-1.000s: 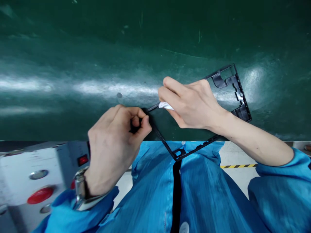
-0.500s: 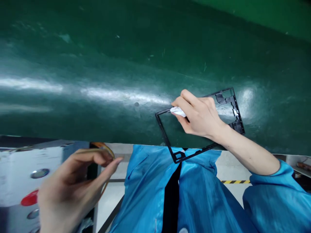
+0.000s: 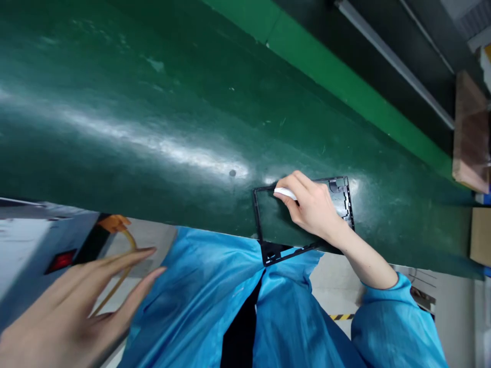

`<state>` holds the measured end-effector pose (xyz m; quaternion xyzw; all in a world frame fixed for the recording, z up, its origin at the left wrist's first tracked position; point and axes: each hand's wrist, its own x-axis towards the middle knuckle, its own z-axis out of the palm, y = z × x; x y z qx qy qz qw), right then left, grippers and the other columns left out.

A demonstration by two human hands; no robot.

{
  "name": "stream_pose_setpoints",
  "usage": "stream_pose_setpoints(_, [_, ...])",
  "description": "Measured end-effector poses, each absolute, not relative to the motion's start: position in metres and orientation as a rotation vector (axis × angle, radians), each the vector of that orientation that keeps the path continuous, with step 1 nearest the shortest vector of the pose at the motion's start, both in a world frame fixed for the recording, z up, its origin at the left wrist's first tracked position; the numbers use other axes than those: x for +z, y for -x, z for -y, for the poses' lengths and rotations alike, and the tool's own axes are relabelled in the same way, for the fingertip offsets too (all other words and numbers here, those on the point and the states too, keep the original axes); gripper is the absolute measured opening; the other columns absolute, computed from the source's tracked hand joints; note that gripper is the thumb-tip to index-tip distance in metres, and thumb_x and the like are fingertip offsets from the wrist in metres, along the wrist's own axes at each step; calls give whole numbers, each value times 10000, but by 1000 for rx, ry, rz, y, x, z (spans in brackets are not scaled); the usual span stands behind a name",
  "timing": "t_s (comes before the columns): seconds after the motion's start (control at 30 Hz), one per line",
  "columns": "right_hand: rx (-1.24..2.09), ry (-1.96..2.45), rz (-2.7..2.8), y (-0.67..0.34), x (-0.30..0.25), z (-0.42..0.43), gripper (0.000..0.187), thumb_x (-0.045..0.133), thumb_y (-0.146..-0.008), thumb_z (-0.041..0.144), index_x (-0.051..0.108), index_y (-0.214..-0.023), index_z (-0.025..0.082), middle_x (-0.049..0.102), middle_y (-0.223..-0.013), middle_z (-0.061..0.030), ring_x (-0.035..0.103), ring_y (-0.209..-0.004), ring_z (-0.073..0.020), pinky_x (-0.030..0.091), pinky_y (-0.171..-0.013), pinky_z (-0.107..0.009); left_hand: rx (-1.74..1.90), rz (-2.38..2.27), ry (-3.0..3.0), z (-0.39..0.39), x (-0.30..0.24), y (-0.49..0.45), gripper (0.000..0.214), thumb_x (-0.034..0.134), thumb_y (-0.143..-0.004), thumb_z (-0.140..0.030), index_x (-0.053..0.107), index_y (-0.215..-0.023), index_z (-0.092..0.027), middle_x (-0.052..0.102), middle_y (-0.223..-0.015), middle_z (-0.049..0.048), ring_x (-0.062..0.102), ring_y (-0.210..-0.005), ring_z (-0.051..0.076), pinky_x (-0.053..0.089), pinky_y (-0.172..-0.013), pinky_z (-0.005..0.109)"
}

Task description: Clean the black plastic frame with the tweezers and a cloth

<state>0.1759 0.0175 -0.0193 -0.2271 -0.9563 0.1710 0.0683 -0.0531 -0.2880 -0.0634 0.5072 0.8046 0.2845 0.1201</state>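
Observation:
A thin black plastic frame (image 3: 259, 217) lies on the green bench, its lower left corner jutting past the front edge over my blue jacket. My right hand (image 3: 312, 202) is closed on a small white wad (image 3: 285, 193), perhaps cloth or tissue, at the frame's top bar. My fingers cover part of that bar. Below the bench edge at the lower left, my left hand (image 3: 80, 301) is held in the air with thumb and fingers apart. Nothing shows between them. An orange-yellow cable (image 3: 128, 240) passes behind it.
The green bench top (image 3: 199, 102) stretches across the view, with a raised green strip (image 3: 330, 76) along its back. Brown cardboard boxes (image 3: 481, 235) stand at the far right. A white and grey machine (image 3: 38, 245) with a red part is at the lower left, below the bench.
The view has turned, bringing the back strip and boxes in. My left hand has moved lower left and its fingers have spread. My right hand still holds the white wad at the frame.

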Motion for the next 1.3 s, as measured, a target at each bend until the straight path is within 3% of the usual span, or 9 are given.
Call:
stream_pose_setpoints(0.1, [542, 649, 2937, -171, -15, -15, 342, 427, -1155, 400, 712, -1154, 212, 690, -1041, -35, 571, -781, -90, 360, -670, -250, 987, -2301, -1713, 241, -55, 29, 431, 662, -998, -392, 622, -1422, -328, 779, -1272, 51, 738, -1160, 280, 559, -1087, 478])
stream_pose_setpoints(0.2, [551, 632, 2955, -169, -10, -11, 360, 415, -1156, 402, 721, -1218, 222, 673, -1065, -42, 569, -775, -86, 397, -681, -240, 937, -2155, -1891, 186, -58, 6, 736, 612, -1006, -581, 413, -1626, -237, 626, -1593, 96, 569, -1521, 319, 522, -1213, 488])
stream_pose_setpoints(0.27, [551, 623, 2957, -172, -5, -9, 369, 403, -1157, 384, 716, -1247, 211, 660, -1071, -49, 572, -774, -84, 431, -697, -239, 876, -2124, -1993, 160, -64, -2, 886, 574, -1000, -661, 304, -1679, -160, 513, -1696, 138, 470, -1607, 353, 471, -1274, 533])
stream_pose_setpoints(0.4, [542, 594, 2972, -176, 3, -8, 343, 421, -1141, 323, 712, -1252, 179, 637, -1093, -62, 549, -748, -76, 479, -716, -240, 848, -2114, -2097, 146, -74, -3, 893, 561, -1008, -654, 273, -1695, -162, 477, -1724, 118, 438, -1630, 354, 402, -1336, 554])
stream_pose_setpoints(0.57, [494, 584, 3026, -164, 1, -13, 283, 457, -1105, 203, 654, -1306, 172, 648, -1092, -58, 573, -818, -104, 449, -709, -243, 841, -2085, -2160, 154, -71, 6, 910, 506, -1018, -691, 251, -1700, -144, 438, -1745, 135, 470, -1613, 335, 394, -1357, 528])
stream_pose_setpoints(0.73, [431, 573, 3084, -151, 0, -16, 250, 459, -1050, 79, 689, -1081, 170, 657, -1030, -34, 533, -796, -95, 312, -631, -253, 864, -1935, -2106, 169, -64, 0, 1017, 461, -950, -843, 280, -1698, -179, 446, -1743, 114, 456, -1627, 308, 286, -1434, 474])
stream_pose_setpoints(0.97, [127, 450, 3063, -149, -2, -9, 319, 412, -1041, 64, 699, -1022, 203, 659, -1049, -23, 502, -764, -84, 162, -546, -272, 783, -1934, -2118, 178, -68, -6, 1093, 349, -935, -895, 236, -1705, -128, 385, -1766, 151, 417, -1650, 332, 198, -1459, 491])
stream_pose_setpoints(1.3, [78, 275, 2991, -154, -16, -12, 341, 350, -1089, 99, 674, -1044, 196, 599, -985, -17, 451, -722, -70, 199, -546, -274, 762, -1961, -2119, 179, -65, -10, 990, 453, -987, -752, 234, -1700, -100, 378, -1763, 161, 399, -1662, 330, 233, -1452, 518])
